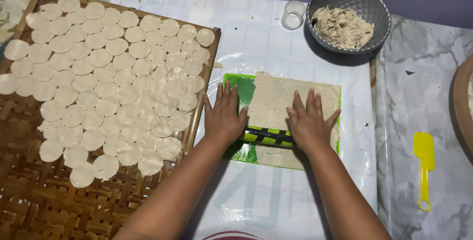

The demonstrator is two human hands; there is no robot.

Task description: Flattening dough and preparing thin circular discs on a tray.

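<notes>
Plastic sheeting covers the table [276, 38], likely against sticking. Both hands lie flat and spread on a striped green-and-black roller [268, 136], left hand [224, 117] and right hand [309, 122] at opposite ends, pressing evenly on dough [281, 99] over a green mat [241, 90]. Cut rounds [113, 87] fill the woven tray [29, 205] alongside.

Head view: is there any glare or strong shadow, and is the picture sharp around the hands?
Head view: soft glare on the glossy white table cover; a dark shadow lies left and below the grey bowl; left hand, right hand and the green-and-black roller look reasonably sharp, without motion blur.
</notes>
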